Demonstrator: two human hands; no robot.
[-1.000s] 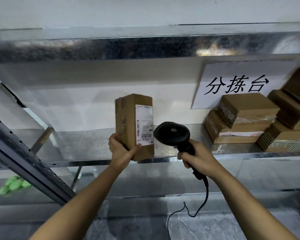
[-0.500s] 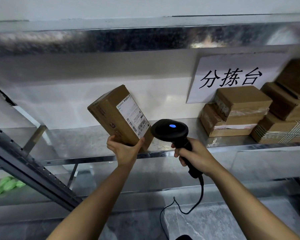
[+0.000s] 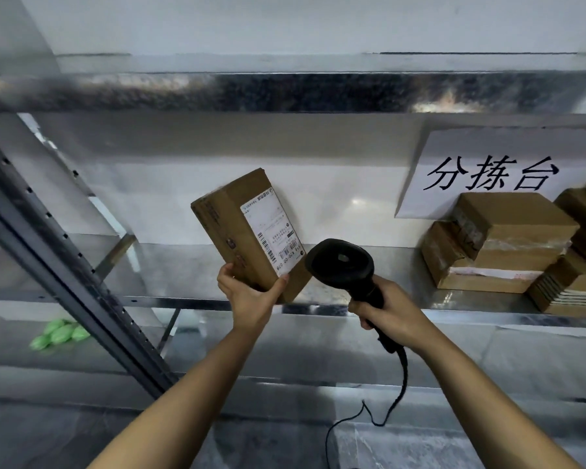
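**Scan of carton label in hand**

Judged as the scanning step: presenting a parcel to the reader, with no reading confirmed by any visible light.

Holding a brown carton (image 3: 247,231) up in front of the metal shelf (image 3: 183,269), slightly toward 11 o'clock from the middle of the view, with its top end leaning to 11 o'clock. Gripped at its lower end by the left hand (image 3: 251,296): fingers curled round the narrow side face, thumb pressed on the labelled face near the bottom corner. Close at 4 o'clock of the carton, a black handheld scanner (image 3: 340,262), its handle wrapped by the closed fingers of the right hand (image 3: 391,309). Impossible to tell whether scanner head and carton corner touch or sit just apart.

Next, most likely: turn the label squarely to the scanner window, or swing the scanner head toward 10 o'clock. Keep the thumb off the barcodes.

Plain corrugated card, oblong, with crisp edges and dark print along the narrow side. Across most of the broad face, a white shipping label (image 3: 273,233) with barcodes near its lower end and small print too blurred to read.

Trailing from the handle toward 6 o'clock, a black cable (image 3: 400,377). At 3 o'clock on the same shelf, more stacked boxes (image 3: 508,245) below a white sign (image 3: 487,174) bearing 3 black characters. At 8 o'clock, green items (image 3: 60,333) on a lower level.
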